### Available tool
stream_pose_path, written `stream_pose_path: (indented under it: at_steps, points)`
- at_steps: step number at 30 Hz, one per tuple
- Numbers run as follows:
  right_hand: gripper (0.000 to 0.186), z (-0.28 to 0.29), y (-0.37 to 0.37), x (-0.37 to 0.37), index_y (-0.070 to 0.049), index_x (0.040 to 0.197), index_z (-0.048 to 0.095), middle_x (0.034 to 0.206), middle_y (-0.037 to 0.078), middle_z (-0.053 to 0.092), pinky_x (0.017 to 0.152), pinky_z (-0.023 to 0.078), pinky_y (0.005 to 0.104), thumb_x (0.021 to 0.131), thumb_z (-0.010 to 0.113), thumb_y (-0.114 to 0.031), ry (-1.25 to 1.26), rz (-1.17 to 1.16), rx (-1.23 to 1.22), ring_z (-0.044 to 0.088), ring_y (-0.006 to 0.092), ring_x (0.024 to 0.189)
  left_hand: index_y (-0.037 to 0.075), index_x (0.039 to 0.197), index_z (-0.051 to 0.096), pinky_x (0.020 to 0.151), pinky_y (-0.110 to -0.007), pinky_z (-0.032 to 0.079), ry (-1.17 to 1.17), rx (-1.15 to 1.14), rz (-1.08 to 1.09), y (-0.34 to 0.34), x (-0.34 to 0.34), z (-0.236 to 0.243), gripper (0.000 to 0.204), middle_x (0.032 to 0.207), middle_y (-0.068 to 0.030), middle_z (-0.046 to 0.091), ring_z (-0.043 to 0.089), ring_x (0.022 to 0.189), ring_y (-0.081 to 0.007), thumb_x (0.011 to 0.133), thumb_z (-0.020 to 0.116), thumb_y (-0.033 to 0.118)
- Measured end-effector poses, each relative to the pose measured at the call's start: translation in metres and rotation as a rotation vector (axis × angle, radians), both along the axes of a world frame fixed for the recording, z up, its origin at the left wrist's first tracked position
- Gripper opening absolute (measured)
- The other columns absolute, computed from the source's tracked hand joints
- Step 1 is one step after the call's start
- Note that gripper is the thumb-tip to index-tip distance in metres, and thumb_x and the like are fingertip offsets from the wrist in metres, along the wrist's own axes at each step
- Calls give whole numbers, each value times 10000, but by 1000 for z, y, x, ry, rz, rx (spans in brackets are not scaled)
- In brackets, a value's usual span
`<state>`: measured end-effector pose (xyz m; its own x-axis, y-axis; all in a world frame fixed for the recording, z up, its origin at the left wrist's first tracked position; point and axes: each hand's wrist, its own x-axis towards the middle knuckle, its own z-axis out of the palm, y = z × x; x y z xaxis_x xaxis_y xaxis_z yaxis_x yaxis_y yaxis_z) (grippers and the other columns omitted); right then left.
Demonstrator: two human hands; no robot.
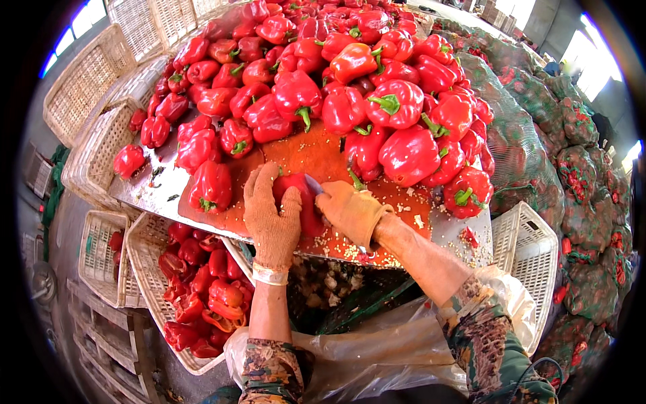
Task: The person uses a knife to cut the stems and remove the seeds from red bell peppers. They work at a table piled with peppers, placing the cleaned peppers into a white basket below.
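My left hand (271, 219), in a tan knit glove, grips the left side of a red bell pepper (303, 212) lying on the orange cutting surface (293, 151). My right hand (346, 209), also gloved, is closed on a knife (313, 185), its blade against that pepper's upper right side. Pale seeds and scraps (404, 209) are scattered around my right hand. A large pile of whole red peppers (296, 94) covers the back of the metal table (451, 239), with some close beside both hands.
Below left, a white crate (145, 283) holds cut peppers, beside another crate (97, 269) and wooden pallets (111, 347). Seed cores (323, 286) lie below the table's front edge. An upright crate (531, 269) stands right. Mesh sacks of peppers (582, 283) line the right side; stacked baskets (87, 74) stand back left.
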<state>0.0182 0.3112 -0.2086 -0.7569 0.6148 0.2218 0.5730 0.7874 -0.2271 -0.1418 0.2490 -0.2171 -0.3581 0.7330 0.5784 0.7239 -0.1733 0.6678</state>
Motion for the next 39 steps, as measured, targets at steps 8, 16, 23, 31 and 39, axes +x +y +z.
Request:
stream_pose_path:
  at_steps: [8,16,23,31,39]
  points:
    - [142,9,4,-2,16,934,627,937,164,630,710,579,424,823,655,-67,-164,112,-53,678,348,871,24,1255,615,1051,-484,434,38,-71,43,-3,6,2,453,1228,-225,626,544,1209,-417,813,692,85]
    - [177,-17,-51,27,20,1000,601,945,194,598,753,555,457,859,628,-84,-52,178,-33,653,387,881,29,1226,642,1049,-472,444,-4,-15,66,-5,8,-2,411,1198,-217,640,547,1214,-410,820,676,79]
    - [173,-40,-101,26,27,984,591,915,201,599,715,538,460,902,603,-125,197,108,-84,653,399,828,40,1238,642,1055,-474,446,-69,-24,94,-6,6,-5,421,1246,-227,618,546,1231,-403,824,689,98]
    - [166,-38,-107,23,4,1007,612,877,184,588,637,530,414,882,579,-102,166,73,86,643,349,748,56,1353,546,985,-481,484,-30,-241,137,-14,5,17,670,1204,-212,621,587,1147,-417,741,785,188]
    - [180,-36,-97,47,-15,1088,603,856,134,565,566,507,400,948,560,-120,103,154,-18,610,319,643,-4,1284,570,953,-414,495,-231,-72,163,-25,-8,1,615,1157,-210,647,636,1059,-365,715,754,139]
